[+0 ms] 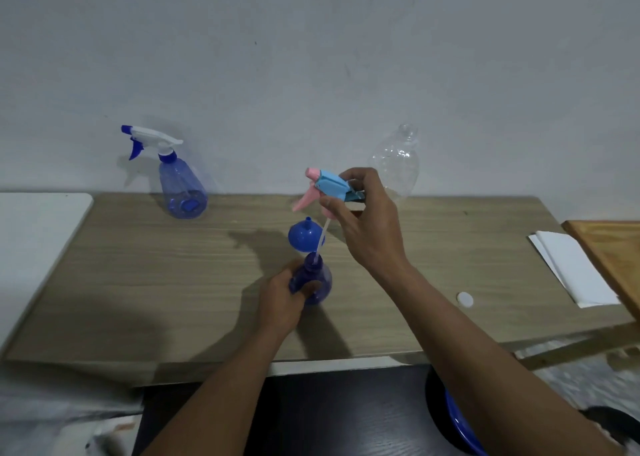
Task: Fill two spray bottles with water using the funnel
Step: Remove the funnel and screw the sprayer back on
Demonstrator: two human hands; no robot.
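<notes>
A small blue spray bottle stands near the table's middle, and my left hand grips its body. My right hand holds a pink and light-blue spray head above it; the head's thin dip tube slants down into the bottle's neck. A blue funnel lies upside down on the table just behind the bottle. A second blue spray bottle with a white and blue trigger head stands at the back left.
A clear plastic bottle without a cap stands at the back by the wall. A white cap and folded white paper lie on the wooden table to the right. A blue basin sits below the table's front edge.
</notes>
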